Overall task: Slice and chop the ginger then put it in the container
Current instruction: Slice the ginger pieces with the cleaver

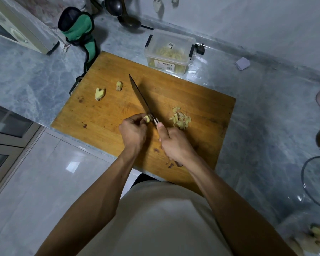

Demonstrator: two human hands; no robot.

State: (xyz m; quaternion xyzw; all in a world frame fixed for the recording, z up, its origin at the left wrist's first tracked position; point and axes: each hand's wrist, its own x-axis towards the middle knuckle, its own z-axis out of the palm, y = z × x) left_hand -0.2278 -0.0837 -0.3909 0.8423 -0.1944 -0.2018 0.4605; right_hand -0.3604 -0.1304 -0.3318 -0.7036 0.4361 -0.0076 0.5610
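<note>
Here, in the head view, the right hand (174,143) hides most of the knife (142,100) handle it grips, while the ginger piece (146,118) shows only partly between the curled left hand (133,132) fingers pinching it on the cutting board (201,97), touching the blade.

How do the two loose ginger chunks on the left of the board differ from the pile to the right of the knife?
The ginger chunks are whole lumps lying apart; the ginger pile is many thin slices heaped together. The chunks lie left of the knife, away from both hands; the pile sits close beside the right hand. All rest on the cutting board and look pale yellow.
</note>
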